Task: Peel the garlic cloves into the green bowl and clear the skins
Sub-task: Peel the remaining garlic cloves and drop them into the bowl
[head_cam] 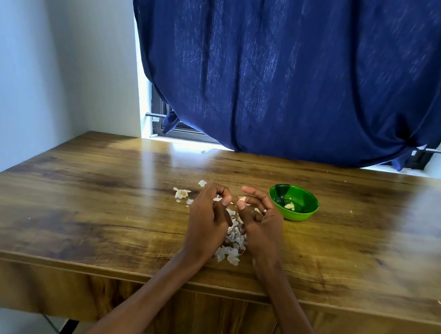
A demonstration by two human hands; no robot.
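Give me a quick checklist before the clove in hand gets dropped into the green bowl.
1. Clove held: right hand pinches a small pale piece at its fingertips, ok.
2. Clove fully peeled: too small to tell, cannot tell.
3. Left hand free of skin: it pinches a pale scrap, not ok.
4. Green bowl upright and close to the right hand: ok.
5. Room in the bowl: only one peeled clove shows inside, ok.
6. Skins cleared: a pile of skins lies on the table between the wrists, more scraps beyond the left hand, not ok.
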